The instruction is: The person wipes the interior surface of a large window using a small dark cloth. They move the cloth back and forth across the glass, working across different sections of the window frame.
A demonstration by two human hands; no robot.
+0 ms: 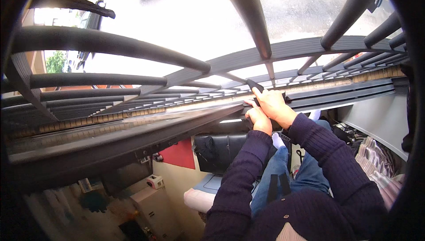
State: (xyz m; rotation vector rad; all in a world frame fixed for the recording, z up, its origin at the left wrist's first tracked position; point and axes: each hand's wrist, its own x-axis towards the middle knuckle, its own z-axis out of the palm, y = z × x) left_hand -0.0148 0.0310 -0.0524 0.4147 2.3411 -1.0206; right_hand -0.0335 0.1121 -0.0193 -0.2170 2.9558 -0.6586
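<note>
Both of my hands are together at the dark window frame (177, 130), near the edge of a sliding pane. My right hand (275, 106) is closed around a black piece (254, 84). Its flat tip sticks out past my fingers toward the bars, and its kind cannot be made out. Just below and to the left, my left hand (259, 119) has its fingers curled in by the frame edge. Whatever it grips is hidden. The grooved dark window track (345, 96) runs off to the right of my hands.
Dark metal bars (248, 15) with a curved crossbar (230, 61) stand outside, close beyond my hands. A tiled ledge (110, 118) lies beneath them. Below are a black padded seat (221, 154), a red panel (177, 154), a white cabinet (155, 205) and striped shiny fabric (376, 159).
</note>
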